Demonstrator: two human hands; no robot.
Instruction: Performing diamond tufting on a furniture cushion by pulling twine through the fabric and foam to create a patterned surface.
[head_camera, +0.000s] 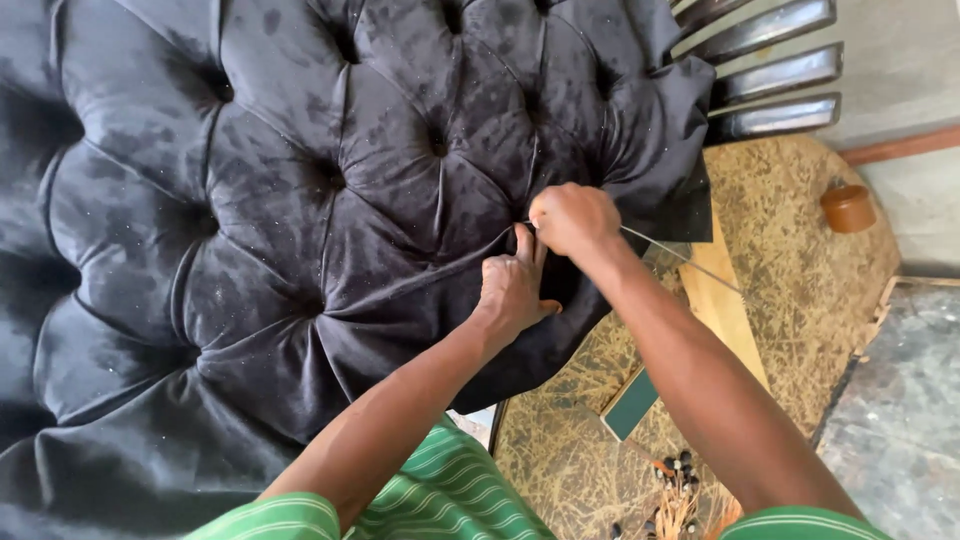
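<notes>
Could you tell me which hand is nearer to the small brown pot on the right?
The right hand. It grips a long needle nearer the pot; the left hand presses the black tufted fabric lower, farther away.

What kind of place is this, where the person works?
Probably an upholstery workshop. The right hand pulls a thread through black tufted velvet, the left hand presses it, and straw-like stuffing lies over a wooden frame.

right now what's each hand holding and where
Right hand grips a long thin needle at its near end; left hand presses the black tufted fabric, holding nothing.
</notes>
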